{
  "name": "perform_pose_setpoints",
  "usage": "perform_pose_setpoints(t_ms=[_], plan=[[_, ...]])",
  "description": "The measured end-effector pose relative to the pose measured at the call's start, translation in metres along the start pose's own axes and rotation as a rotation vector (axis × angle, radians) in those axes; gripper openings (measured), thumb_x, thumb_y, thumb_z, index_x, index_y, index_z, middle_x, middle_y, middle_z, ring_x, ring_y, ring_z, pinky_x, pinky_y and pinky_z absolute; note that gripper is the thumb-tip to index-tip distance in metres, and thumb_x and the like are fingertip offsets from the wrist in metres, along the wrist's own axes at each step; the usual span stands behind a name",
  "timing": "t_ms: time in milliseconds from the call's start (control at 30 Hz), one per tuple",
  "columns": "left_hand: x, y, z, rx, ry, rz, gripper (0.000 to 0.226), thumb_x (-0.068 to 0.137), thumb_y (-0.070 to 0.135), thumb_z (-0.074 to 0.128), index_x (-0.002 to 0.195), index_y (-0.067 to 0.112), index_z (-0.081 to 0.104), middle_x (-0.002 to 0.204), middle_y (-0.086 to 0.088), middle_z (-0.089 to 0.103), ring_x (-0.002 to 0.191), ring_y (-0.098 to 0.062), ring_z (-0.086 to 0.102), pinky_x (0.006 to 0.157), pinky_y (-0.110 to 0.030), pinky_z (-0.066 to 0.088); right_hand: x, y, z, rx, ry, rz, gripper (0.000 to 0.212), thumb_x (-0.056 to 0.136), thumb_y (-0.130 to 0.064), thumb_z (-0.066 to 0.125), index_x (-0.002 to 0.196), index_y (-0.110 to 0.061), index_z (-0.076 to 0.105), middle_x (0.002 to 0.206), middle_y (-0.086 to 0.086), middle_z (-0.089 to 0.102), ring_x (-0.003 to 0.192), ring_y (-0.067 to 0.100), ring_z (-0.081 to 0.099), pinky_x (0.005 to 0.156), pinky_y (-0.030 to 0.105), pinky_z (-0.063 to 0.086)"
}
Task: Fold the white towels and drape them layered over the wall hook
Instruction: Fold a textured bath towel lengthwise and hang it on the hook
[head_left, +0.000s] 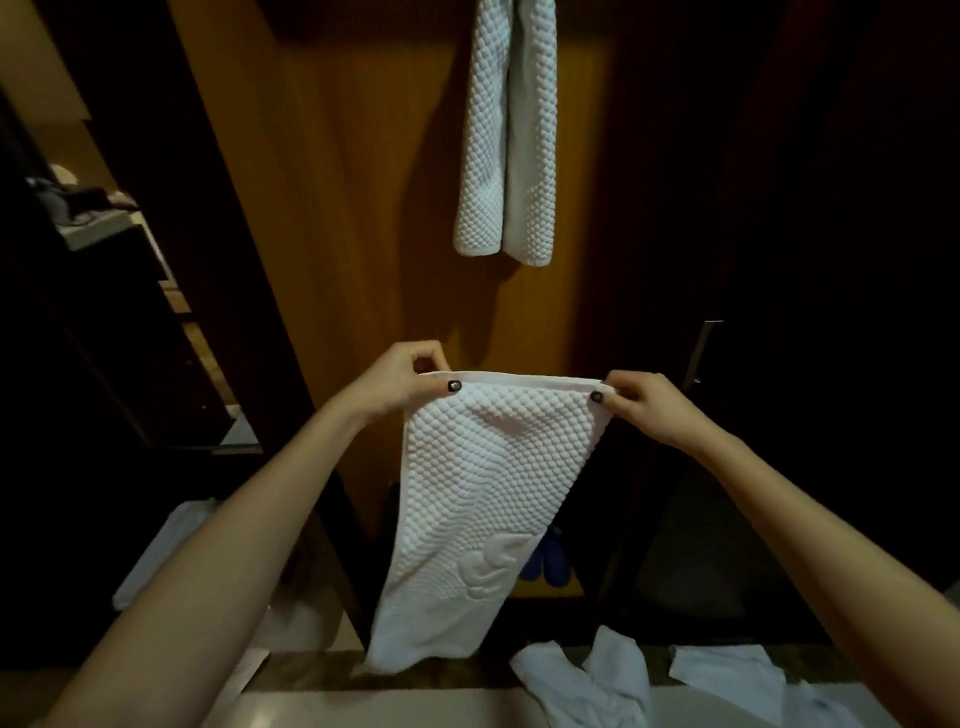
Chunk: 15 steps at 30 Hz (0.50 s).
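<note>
**Far left:** a dark shelf recess (88, 208) with blurred clutter that cannot be identified.

**Lower left:** a white cloth (161, 551) lies in shadow just beside your left forearm.

**Left of centre:** your left hand (400, 382) pinches the upper left corner of the held towel (483, 493) between thumb and curled fingers. The dark-painted thumbnail lies on the near face of the fabric.

**Centre:** the held towel is white with a raised diamond weave. Its hemmed top edge is stretched taut between your two hands, and the rest hangs down toward you. An embossed motif shows near its lower right edge. Its lower end reaches the dark strip at the back of the counter (389, 701); whether it rests there cannot be told.

**Above centre:** the hanging towel (506, 130), of the same weave, falls in two parallel lengths against the wooden panel (363, 208). Its top runs out of frame, so its support is not visible.

**Low, right of centre:** a blue object (548, 564) sits at the foot of the panel, partly hidden behind the held towel.

**Right of centre:** your right hand (649, 410) pinches the upper right corner of the held towel, thumb on the near face and fingers curled behind.

**Further right:** a metal handle (701, 353) on a dark door.

**Lower right:** a crumpled cloth (587, 680) and a flatter cloth (743, 675), both white, lie apart on the counter.
</note>
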<state>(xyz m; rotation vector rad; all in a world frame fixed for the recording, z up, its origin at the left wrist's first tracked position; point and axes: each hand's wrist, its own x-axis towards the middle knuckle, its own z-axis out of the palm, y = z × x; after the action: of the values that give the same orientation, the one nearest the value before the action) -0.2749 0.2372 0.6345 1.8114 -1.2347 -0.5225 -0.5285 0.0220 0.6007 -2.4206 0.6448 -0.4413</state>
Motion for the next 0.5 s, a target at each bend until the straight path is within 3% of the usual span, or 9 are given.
perform_pose_setpoints(t_ms=[67,133,333,433,500], plan=[[-0.010,-0.008,-0.015,0.031,-0.023,-0.042,0.020,0.080,0.014,0.077,0.068,0.018,0.061,0.088,-0.004,0.072,0.085,-0.006,0.062,0.081,-0.023,0.047,0.009,-0.012,0.005,0.058,0.053,-0.050,0.027,0.098,-0.029,0.056,0.076,-0.014,0.060,0.071,0.000,0.060,0.062,0.007,0.051,0.055,0.019,0.037],[-0.020,-0.016,-0.022,0.044,-0.040,-0.095,0.023,0.079,0.010,0.078,0.067,0.017,0.059,0.092,-0.008,0.072,0.090,-0.011,0.063,0.087,-0.032,0.047,0.016,-0.024,0.007,0.106,0.100,-0.093,0.028,0.097,-0.029,0.058,0.074,-0.013,0.058,0.072,0.006,0.061,0.064,0.008,0.051,0.059,0.027,0.041],[-0.030,-0.023,-0.001,0.126,-0.183,-0.048,0.018,0.079,0.005,0.076,0.076,0.018,0.064,0.080,0.008,0.062,0.076,-0.003,0.055,0.075,-0.021,0.042,0.019,-0.043,-0.006,0.247,0.137,-0.128,0.028,0.097,-0.026,0.058,0.074,-0.011,0.056,0.074,0.011,0.059,0.071,0.017,0.055,0.073,0.052,0.053],[-0.022,-0.020,0.015,0.221,-0.227,-0.002,0.014,0.089,0.008,0.066,0.099,0.016,0.072,0.098,0.009,0.067,0.093,-0.005,0.060,0.084,-0.021,0.044,0.013,-0.044,-0.021,0.231,0.141,-0.147,0.027,0.098,-0.024,0.058,0.074,-0.011,0.056,0.070,0.001,0.057,0.070,0.015,0.056,0.073,0.053,0.053],[-0.014,-0.017,0.028,0.314,-0.223,0.034,0.017,0.095,0.013,0.059,0.106,0.013,0.072,0.100,0.007,0.062,0.093,-0.009,0.057,0.081,-0.024,0.043,0.007,-0.044,-0.032,0.210,0.141,-0.151,0.025,0.098,-0.022,0.057,0.077,-0.009,0.057,0.071,0.002,0.057,0.070,0.015,0.056,0.072,0.052,0.053]])
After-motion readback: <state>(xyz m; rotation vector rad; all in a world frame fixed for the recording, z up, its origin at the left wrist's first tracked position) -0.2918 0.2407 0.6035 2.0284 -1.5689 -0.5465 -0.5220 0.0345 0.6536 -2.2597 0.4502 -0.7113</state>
